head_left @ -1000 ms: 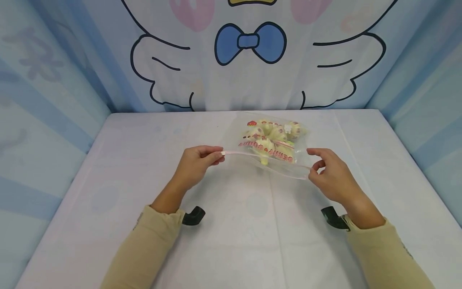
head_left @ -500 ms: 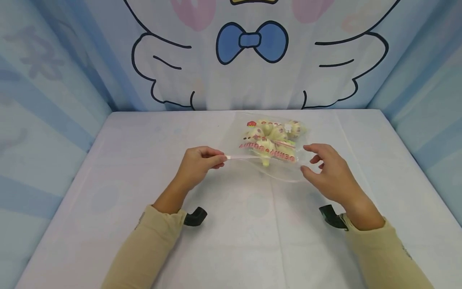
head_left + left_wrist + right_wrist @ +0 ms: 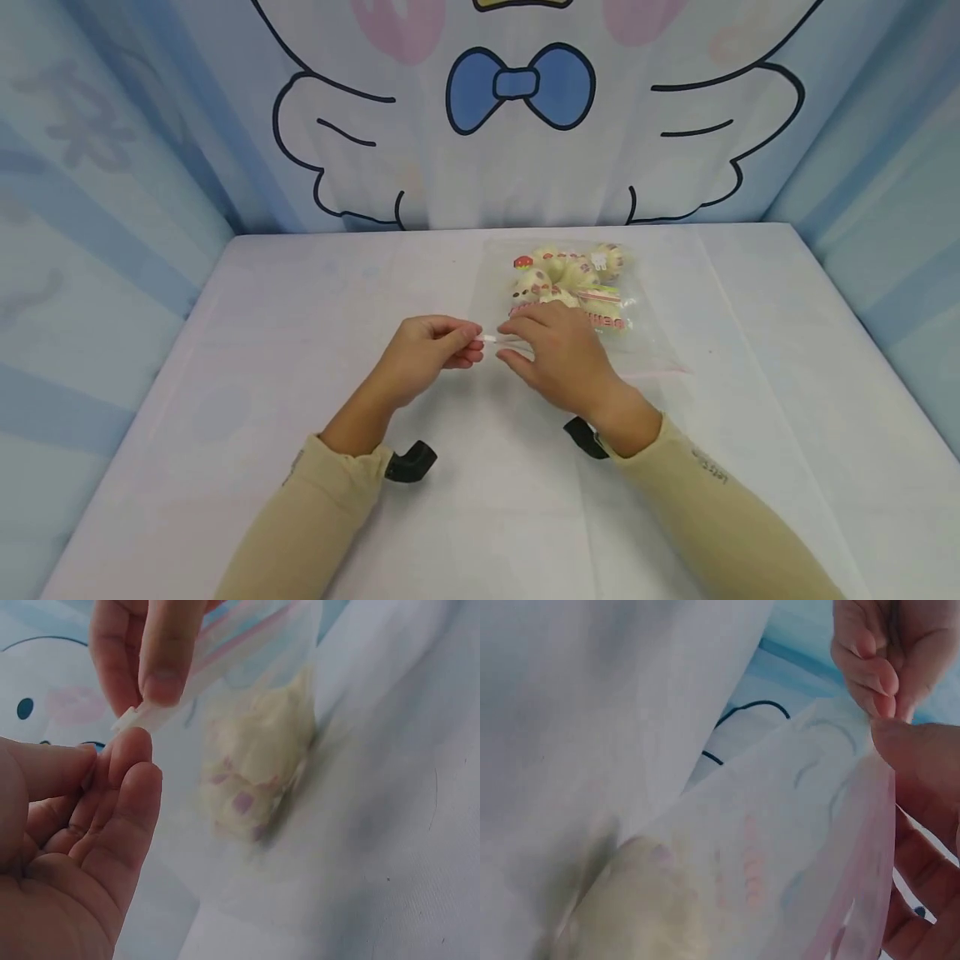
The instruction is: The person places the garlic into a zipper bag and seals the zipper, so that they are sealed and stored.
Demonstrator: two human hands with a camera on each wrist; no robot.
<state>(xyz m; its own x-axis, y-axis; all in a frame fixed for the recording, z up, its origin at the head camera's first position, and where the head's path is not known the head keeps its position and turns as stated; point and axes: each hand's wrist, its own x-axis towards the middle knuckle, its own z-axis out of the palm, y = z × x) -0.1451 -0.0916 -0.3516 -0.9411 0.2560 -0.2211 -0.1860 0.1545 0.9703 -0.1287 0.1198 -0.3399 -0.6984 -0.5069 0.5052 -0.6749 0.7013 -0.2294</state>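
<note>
My left hand [image 3: 427, 354] pinches the left end of a clear zip bag's [image 3: 645, 350] top strip between thumb and fingers. A small white slider [image 3: 490, 338] sits on the strip just beside those fingertips. My right hand [image 3: 562, 354] has come up to the slider, thumb and forefinger on either side of the strip with a gap visible between them in the head view. Pale yellow spotted toys [image 3: 555, 275] lie inside the bag, under red printed lettering. In the left wrist view, the right thumb [image 3: 163, 682] overlaps the strip close to the left fingertips.
A table with a white cloth [image 3: 480, 517] lies under the hands. Behind it hangs a curtain [image 3: 517, 167] printed with a blue bow. Black curved pieces [image 3: 411, 462] stick out from both sleeve cuffs.
My right hand let go of the bag's right end and moved left to the slider. That end dropped towards the table. My left hand kept its pinch and came slightly nearer.
</note>
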